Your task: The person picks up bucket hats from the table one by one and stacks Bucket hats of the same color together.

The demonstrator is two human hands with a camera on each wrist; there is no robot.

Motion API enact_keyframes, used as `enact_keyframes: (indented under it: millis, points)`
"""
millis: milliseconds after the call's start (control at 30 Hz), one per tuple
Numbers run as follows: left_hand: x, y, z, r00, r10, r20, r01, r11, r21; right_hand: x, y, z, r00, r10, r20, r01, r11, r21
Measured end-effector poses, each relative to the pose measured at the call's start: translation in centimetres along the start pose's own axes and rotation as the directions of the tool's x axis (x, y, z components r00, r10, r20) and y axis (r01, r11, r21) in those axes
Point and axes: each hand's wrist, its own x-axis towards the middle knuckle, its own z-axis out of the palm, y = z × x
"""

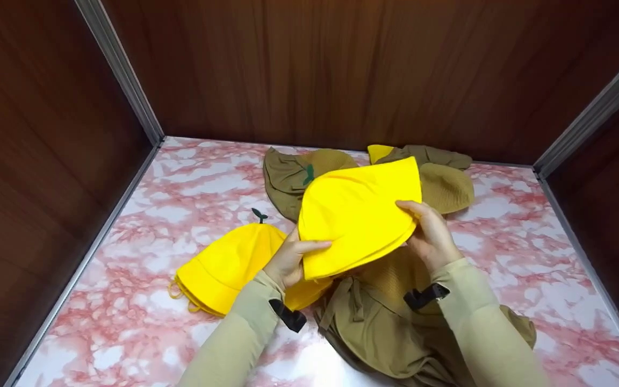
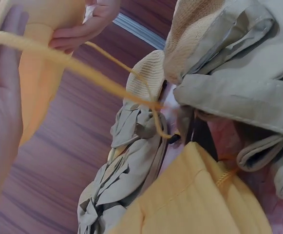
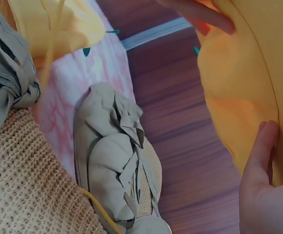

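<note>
A yellow bucket hat (image 1: 358, 215), folded flat, is held up between both hands in the head view. My left hand (image 1: 288, 260) pinches its lower left edge, thumb lying on the front. At the brim on the right, my right hand (image 1: 430, 234) grips it with the thumb on top. In the left wrist view a yellow cord (image 2: 78, 66) hangs loose below the hat. Another yellow hat (image 1: 229, 263), with a green sprout on its crown, lies on the table at the left, partly behind my left wrist.
Brown hats with knit panels lie at the back left (image 1: 288, 180) and back right (image 1: 446, 188). A larger brown hat (image 1: 384, 333) lies under my forearms. Wood-grain panels (image 1: 309, 70) enclose the pink marbled table (image 1: 127, 301) at the back and sides.
</note>
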Motion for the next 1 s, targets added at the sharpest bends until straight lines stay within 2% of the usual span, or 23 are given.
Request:
enact_keyframes:
  millis: [133,267,500,600,767,867,1000]
  points:
    - [-0.1,0.3,-0.1,0.999,0.023,0.025,-0.022,0.999,-0.036,-0.1,0.0,0.0,1.000,-0.029,-0.002,0.029,1.000,0.010]
    - [-0.1,0.6,-0.2,0.999,0.033,0.036,-0.028,0.989,-0.143,-0.3,0.1,-0.1,0.999,-0.051,-0.016,0.052,0.998,0.025]
    - [-0.5,1.1,-0.2,0.997,0.065,0.028,-0.052,0.936,-0.348,-0.6,0.7,-0.2,0.995,-0.092,-0.044,0.096,0.988,0.118]
    - [-0.7,1.0,-0.2,0.994,0.087,0.059,-0.057,0.919,-0.389,-0.6,1.2,-0.2,0.990,-0.115,-0.076,0.126,0.979,0.162]
    - [-0.9,0.8,-0.1,0.984,0.137,0.116,-0.077,0.906,-0.416,-0.9,2.0,0.0,0.984,-0.124,-0.125,0.154,0.950,0.271]
    - [-0.6,0.5,0.3,0.982,0.164,0.097,-0.110,0.904,-0.414,-1.1,2.7,0.1,0.982,-0.136,-0.128,0.169,0.940,0.297]
    - [0.1,-0.3,1.5,0.980,0.198,0.001,-0.181,0.901,-0.393,-1.6,4.2,0.5,0.979,-0.167,-0.120,0.196,0.932,0.306]
